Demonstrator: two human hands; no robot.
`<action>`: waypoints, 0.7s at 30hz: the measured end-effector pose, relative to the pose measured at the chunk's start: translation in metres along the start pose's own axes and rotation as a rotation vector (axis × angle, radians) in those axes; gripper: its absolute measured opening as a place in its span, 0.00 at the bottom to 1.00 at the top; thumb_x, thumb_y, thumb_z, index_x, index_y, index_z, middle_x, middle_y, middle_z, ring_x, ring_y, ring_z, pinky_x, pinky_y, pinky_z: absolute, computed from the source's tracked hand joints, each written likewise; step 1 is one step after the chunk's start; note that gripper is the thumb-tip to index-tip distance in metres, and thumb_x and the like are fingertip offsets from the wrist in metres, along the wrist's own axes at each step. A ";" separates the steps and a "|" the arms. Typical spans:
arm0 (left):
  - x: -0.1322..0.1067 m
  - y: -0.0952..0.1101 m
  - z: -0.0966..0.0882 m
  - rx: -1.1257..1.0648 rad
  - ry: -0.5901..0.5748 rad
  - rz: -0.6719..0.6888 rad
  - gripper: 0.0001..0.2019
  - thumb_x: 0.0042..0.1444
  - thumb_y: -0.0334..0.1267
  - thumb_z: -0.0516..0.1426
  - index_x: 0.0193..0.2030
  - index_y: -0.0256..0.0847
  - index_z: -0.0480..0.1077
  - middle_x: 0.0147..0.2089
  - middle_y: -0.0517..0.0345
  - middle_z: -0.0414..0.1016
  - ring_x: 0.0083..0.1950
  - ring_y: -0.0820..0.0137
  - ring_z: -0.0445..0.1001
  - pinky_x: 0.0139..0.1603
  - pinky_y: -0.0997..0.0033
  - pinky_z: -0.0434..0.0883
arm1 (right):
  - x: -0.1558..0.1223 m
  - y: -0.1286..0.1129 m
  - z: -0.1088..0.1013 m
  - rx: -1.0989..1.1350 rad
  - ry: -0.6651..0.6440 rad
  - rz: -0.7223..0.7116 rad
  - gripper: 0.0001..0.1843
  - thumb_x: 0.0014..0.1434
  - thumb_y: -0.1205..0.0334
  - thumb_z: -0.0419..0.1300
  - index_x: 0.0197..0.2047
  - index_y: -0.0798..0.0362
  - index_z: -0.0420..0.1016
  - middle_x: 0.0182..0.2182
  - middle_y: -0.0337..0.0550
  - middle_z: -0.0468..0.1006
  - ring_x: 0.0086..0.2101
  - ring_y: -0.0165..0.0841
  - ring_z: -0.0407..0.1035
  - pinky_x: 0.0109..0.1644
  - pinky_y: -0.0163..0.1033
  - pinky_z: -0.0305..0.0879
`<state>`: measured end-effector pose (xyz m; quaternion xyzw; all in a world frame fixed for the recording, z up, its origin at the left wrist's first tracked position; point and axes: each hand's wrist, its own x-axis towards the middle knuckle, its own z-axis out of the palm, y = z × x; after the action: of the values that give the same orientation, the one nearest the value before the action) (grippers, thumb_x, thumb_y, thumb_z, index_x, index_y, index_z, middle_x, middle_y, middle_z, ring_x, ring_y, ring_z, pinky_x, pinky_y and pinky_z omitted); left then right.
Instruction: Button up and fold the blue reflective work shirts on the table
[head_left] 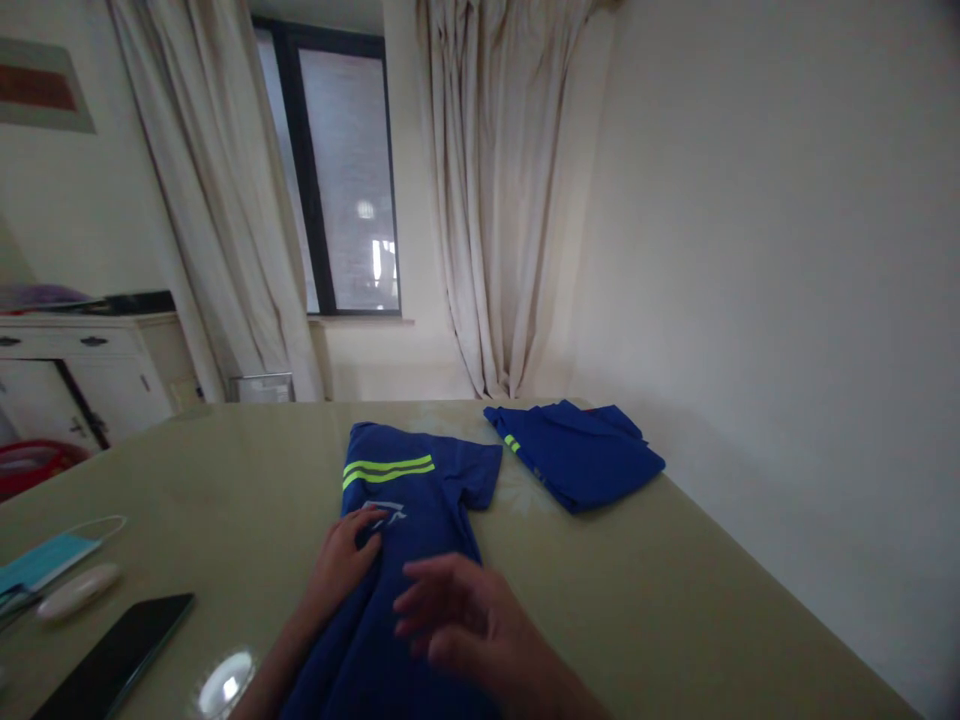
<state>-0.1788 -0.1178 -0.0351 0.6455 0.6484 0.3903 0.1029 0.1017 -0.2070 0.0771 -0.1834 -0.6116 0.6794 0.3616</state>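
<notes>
The left hand (349, 552) rests with fingers loosely extended on the blue shirt (420, 520), which lies on the table (637, 600) beneath and ahead of both hands (its two yellow-green stripes (390, 464) run beyond the left hand). The right hand (469, 612), fingers half curled and gripping nothing visible, is positioned over the shirt; contact cannot be determined. A folded blue garment (581, 455) lies beyond and right of the right hand; a phone (116, 655) lies left of the left hand.
</notes>
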 end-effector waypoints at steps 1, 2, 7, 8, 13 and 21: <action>-0.001 0.001 -0.003 -0.010 -0.018 -0.009 0.22 0.54 0.40 0.54 0.53 0.41 0.79 0.61 0.47 0.77 0.64 0.55 0.73 0.70 0.47 0.63 | 0.004 0.003 -0.012 -0.118 0.195 -0.004 0.30 0.58 0.39 0.66 0.57 0.48 0.75 0.48 0.49 0.81 0.48 0.43 0.77 0.50 0.46 0.72; -0.003 0.003 -0.007 -0.013 -0.054 -0.014 0.23 0.53 0.39 0.53 0.54 0.41 0.78 0.63 0.47 0.76 0.65 0.55 0.71 0.71 0.47 0.62 | 0.008 0.008 -0.026 -0.258 0.374 -0.001 0.27 0.60 0.38 0.63 0.52 0.50 0.77 0.44 0.49 0.82 0.44 0.42 0.77 0.48 0.45 0.73; -0.013 0.021 -0.025 0.106 -0.354 0.018 0.31 0.51 0.41 0.58 0.65 0.43 0.71 0.73 0.48 0.62 0.76 0.50 0.55 0.75 0.43 0.52 | 0.023 0.046 -0.075 -0.562 0.648 0.169 0.29 0.52 0.43 0.69 0.50 0.54 0.75 0.42 0.50 0.81 0.38 0.42 0.77 0.45 0.47 0.72; -0.016 0.025 -0.028 0.130 -0.407 0.021 0.34 0.51 0.41 0.59 0.67 0.44 0.68 0.75 0.48 0.58 0.77 0.49 0.51 0.76 0.42 0.50 | 0.026 0.054 -0.076 -0.499 0.647 0.194 0.33 0.49 0.45 0.71 0.53 0.54 0.73 0.44 0.50 0.81 0.39 0.43 0.77 0.45 0.47 0.73; -0.024 0.047 -0.045 0.051 -0.668 0.080 0.41 0.47 0.32 0.58 0.71 0.50 0.62 0.79 0.56 0.47 0.79 0.51 0.39 0.77 0.42 0.43 | 0.036 0.067 -0.064 0.046 0.550 0.258 0.41 0.43 0.49 0.75 0.59 0.52 0.70 0.44 0.47 0.84 0.38 0.42 0.80 0.40 0.43 0.75; -0.029 0.066 -0.051 -0.284 -0.934 0.169 0.33 0.54 0.38 0.61 0.68 0.57 0.65 0.78 0.63 0.53 0.78 0.54 0.49 0.77 0.46 0.45 | 0.035 0.060 -0.099 0.255 0.865 0.146 0.33 0.47 0.54 0.71 0.56 0.53 0.73 0.49 0.51 0.83 0.48 0.47 0.78 0.54 0.49 0.74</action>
<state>-0.1575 -0.1728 0.0304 0.7814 0.4189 0.1509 0.4372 0.1302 -0.1122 0.0076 -0.4470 -0.3013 0.6339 0.5546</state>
